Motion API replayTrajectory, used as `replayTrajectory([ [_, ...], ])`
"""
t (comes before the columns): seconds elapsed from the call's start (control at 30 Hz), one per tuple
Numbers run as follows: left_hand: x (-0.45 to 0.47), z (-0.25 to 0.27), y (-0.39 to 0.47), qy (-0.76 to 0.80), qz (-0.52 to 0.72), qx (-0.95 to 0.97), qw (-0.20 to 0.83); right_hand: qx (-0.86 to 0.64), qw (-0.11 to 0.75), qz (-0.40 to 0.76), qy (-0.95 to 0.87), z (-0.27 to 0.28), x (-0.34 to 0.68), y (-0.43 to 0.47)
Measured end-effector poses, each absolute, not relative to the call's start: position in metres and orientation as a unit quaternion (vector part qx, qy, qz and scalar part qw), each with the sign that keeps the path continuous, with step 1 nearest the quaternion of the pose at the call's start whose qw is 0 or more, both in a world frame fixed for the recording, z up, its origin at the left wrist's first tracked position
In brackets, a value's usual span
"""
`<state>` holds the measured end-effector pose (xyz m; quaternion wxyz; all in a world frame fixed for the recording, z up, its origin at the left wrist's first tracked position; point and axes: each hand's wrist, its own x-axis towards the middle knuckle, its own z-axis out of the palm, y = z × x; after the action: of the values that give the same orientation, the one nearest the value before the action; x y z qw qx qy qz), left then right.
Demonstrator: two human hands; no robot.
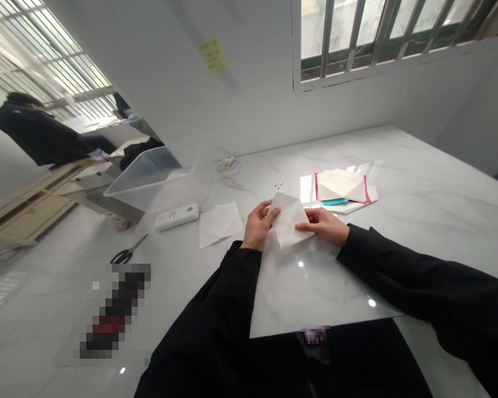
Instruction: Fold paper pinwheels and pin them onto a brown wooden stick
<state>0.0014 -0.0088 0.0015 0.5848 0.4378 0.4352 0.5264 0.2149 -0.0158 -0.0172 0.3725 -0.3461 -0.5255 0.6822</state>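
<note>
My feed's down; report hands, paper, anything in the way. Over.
Left hand, right hand both gripping paper. Paper creased, held between them. Loose sheet to the left, seemingly not in the way.

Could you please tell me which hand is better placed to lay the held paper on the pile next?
Probably the right hand: it holds the paper on the side nearer the pile, while the left hand holds the opposite side.

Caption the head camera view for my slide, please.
Both hands hold a creased cream paper over a white marbled table, with scissors lying to the left.
</note>
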Motion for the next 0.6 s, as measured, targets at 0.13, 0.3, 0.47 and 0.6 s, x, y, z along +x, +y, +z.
replayTrajectory([
  [0.13, -0.0001, 0.0061, -0.0097, 0.421, 0.521, 0.457, 0.584, -0.347, 0.376, 0.686, -0.517, -0.0184, 0.2143, -0.0156],
  [0.3, -0.0028, 0.0065, -0.0113, 0.402, 0.486, 0.496, 0.597, -0.368, 0.386, 0.668, -0.518, -0.0209, 0.2130, -0.0147],
  [0.47, -0.0071, 0.0023, -0.0076, 0.400, 0.486, 0.545, 0.554, -0.383, 0.385, 0.647, -0.535, -0.0211, 0.2142, -0.0138],
  [0.6, -0.0081, 0.0041, -0.0080, 0.397, 0.461, 0.580, 0.542, -0.378, 0.386, 0.647, -0.538, -0.0222, 0.2150, -0.0121],
])
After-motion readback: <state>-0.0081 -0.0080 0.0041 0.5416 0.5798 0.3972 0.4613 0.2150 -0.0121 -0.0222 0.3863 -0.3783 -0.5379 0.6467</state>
